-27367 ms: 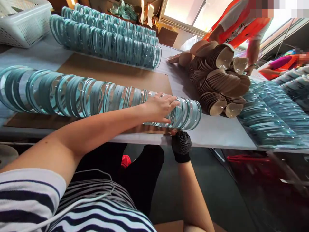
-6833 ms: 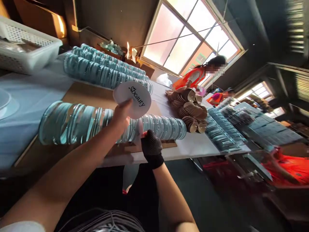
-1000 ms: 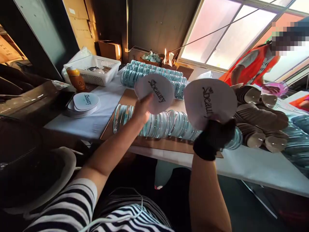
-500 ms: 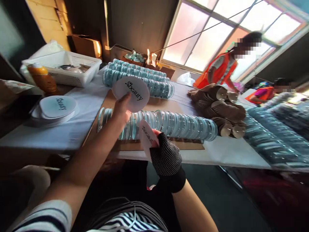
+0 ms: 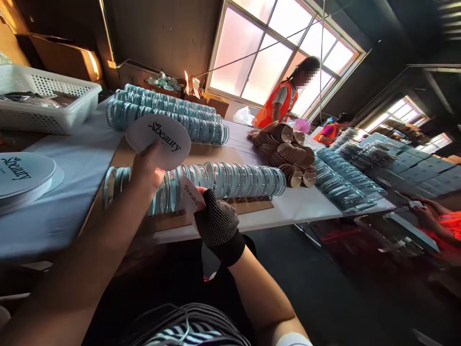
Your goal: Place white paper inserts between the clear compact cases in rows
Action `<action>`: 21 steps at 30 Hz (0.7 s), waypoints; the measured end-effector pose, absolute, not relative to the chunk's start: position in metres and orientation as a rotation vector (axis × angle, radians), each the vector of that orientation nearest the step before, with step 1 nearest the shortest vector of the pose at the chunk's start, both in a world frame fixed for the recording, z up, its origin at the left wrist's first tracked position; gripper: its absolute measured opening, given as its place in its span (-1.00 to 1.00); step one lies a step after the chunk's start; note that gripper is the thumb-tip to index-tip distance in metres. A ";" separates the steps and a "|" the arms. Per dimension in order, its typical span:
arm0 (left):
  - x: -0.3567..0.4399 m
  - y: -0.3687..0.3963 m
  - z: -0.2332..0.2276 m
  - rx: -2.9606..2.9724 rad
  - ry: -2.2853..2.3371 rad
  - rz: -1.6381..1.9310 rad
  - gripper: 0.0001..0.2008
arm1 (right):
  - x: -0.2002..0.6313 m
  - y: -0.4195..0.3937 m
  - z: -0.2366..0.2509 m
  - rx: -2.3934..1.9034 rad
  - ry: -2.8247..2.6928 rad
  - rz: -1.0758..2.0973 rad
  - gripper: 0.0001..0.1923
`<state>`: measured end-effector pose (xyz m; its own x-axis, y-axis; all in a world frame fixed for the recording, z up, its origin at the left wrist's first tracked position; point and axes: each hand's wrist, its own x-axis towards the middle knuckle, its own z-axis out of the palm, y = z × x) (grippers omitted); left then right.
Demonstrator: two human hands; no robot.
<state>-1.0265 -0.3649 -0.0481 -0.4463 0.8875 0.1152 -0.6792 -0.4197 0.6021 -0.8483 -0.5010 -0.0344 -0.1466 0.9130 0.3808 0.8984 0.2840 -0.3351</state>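
Basket [image 5: 50, 113], white, perforated, at far left of table [image 5: 82, 158]; contents dark, hard to make out. Round "beauty" card [image 5: 158, 139] pinched upright in bare left hand [image 5: 146, 168], above near row of glass discs [image 5: 230, 180]. Second card [image 5: 190, 197] gripped in gloved right hand [image 5: 216, 223], mostly hidden by glove. Stack of printed discs [image 5: 21, 175] cut off at left edge

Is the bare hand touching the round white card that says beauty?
Touching. The head view shows the left hand pinching the lower edge of the round white card, thumb on its face.
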 end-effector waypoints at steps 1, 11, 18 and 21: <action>-1.027 -0.365 -0.049 0.525 0.596 1.994 -0.77 | -0.850 -0.501 -0.033 -1.618 -2.065 0.053 -0.57; -1.030 -0.359 -0.047 0.376 0.555 1.924 -0.67 | -0.837 -0.506 -0.036 -1.755 -2.000 0.013 -0.56; -1.030 -0.359 -0.047 0.354 0.568 1.955 -0.67 | -0.839 -0.507 -0.033 -1.626 -2.094 0.066 -0.54; -1.030 -0.360 -0.046 0.383 0.566 1.935 -0.76 | -0.841 -0.505 -0.037 -1.609 -2.108 0.048 -0.55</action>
<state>-1.0296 -0.3600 -0.0461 -0.4118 0.9112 0.0126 -0.7608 -0.3513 0.5457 -0.8405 -0.5049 -0.0373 -0.1896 0.9162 0.3530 0.8992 0.3065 -0.3124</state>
